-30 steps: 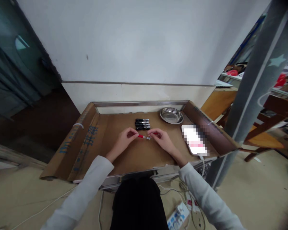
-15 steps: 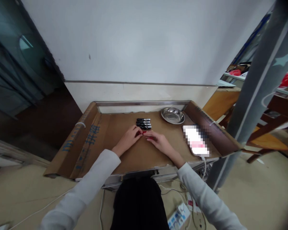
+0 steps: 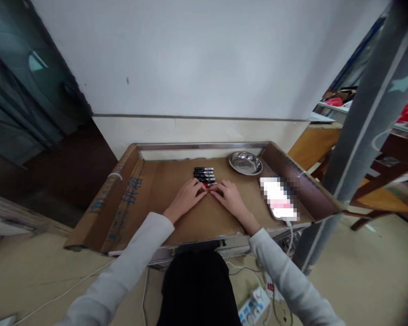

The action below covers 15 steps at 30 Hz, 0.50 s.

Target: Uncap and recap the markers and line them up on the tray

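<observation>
Several black markers point(image 3: 204, 174) lie side by side in a stack of rows on the brown cardboard surface point(image 3: 204, 222). Just below them is a red marker point(image 3: 209, 184), lying parallel to the black ones. My left hand point(image 3: 189, 195) has its fingers closed at the red marker's left end. At the right end, my right hand point(image 3: 228, 198) also grips it with thumb and fingers. The fingertips of both hands nearly meet and hide part of the red marker.
A round metal dish point(image 3: 245, 163) sits at the back right. A phone point(image 3: 279, 199) with a white cable point(image 3: 290, 233) lies at the right. Cardboard walls line the left point(image 3: 102, 206) and right point(image 3: 301, 181) sides.
My right hand has moved slightly right and turned, with its fingertips now at the red marker's end. My left hand has shifted a little right. The red marker now lies closer below the black ones.
</observation>
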Available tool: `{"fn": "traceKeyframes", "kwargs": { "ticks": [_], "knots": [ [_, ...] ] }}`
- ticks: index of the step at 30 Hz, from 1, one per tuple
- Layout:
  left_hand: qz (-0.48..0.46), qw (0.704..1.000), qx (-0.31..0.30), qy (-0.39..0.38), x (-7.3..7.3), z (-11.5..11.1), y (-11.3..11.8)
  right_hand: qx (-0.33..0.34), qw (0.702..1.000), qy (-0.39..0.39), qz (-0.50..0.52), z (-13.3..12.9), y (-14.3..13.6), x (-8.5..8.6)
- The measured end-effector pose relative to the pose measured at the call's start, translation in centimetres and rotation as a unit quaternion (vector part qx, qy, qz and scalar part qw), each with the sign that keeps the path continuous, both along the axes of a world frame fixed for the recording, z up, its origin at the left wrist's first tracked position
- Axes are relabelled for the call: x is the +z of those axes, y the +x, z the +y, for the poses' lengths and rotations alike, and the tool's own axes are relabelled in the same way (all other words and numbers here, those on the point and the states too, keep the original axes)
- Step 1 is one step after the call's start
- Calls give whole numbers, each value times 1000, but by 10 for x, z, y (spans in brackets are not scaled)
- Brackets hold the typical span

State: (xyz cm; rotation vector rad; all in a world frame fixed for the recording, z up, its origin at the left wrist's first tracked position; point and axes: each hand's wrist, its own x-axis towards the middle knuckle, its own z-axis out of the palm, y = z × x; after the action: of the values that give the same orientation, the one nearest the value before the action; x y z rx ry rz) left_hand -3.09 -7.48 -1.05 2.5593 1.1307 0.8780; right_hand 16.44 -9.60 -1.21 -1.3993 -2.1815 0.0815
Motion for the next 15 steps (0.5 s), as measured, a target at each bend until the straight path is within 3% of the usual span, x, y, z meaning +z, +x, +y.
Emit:
{"fn": "traceKeyframes", "kwargs": {
  "ticks": [6, 8, 12, 15],
  "knots": [
    [-14, 999, 41, 23, 1, 5, -9, -58, 995, 57, 51, 2, 9, -9],
    [-15, 994, 94, 50, 1, 8, -16, -103, 989, 79, 70, 4, 13, -15],
    [0, 964, 258, 68, -6, 18, -34, -183, 979, 72, 49, 9, 15, -25],
    [32, 953, 296, 47, -13, 23, -41, -189, 980, 59, 28, 13, 16, -28]
  ]
}}
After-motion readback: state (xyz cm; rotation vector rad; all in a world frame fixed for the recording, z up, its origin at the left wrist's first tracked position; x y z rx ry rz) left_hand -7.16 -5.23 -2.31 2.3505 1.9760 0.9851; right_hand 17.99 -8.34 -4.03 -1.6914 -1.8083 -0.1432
